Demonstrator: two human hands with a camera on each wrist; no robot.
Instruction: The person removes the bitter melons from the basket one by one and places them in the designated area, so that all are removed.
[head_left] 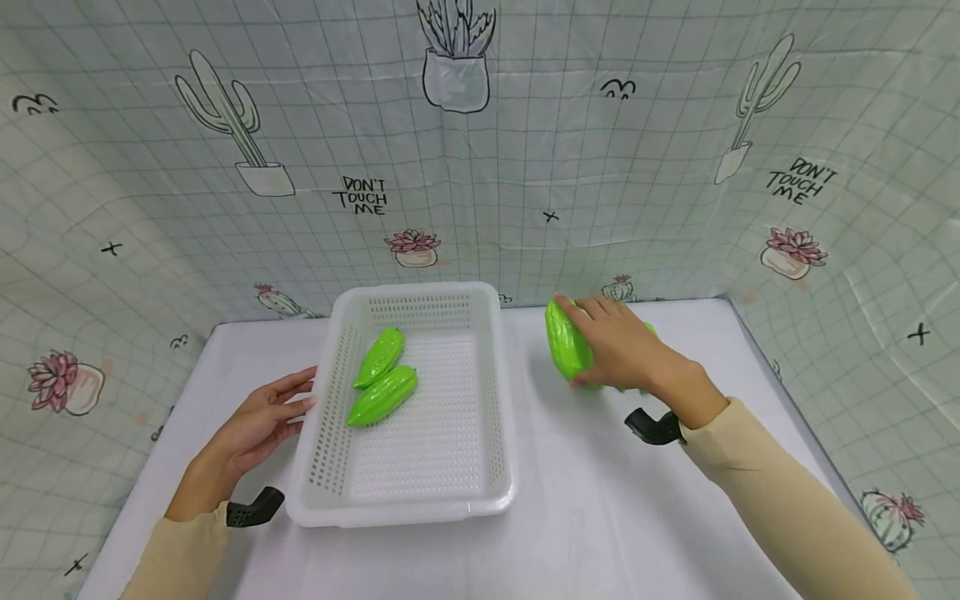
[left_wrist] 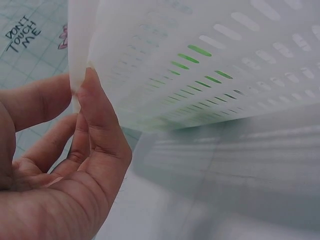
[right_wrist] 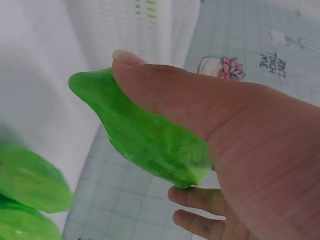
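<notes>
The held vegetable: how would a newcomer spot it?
Find the white basket on the table. To its right is the right hand. The green vegetable it grips is the only one held; the others lie loose.

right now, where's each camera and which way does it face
Head: on the head, facing forward and down at the white basket; left hand, right hand and sleeves show.
Left wrist: on that wrist, facing the basket's side; left hand shows.
Right wrist: on that wrist, facing the held green vegetable; right hand shows.
Head and right wrist share that vegetable.
</notes>
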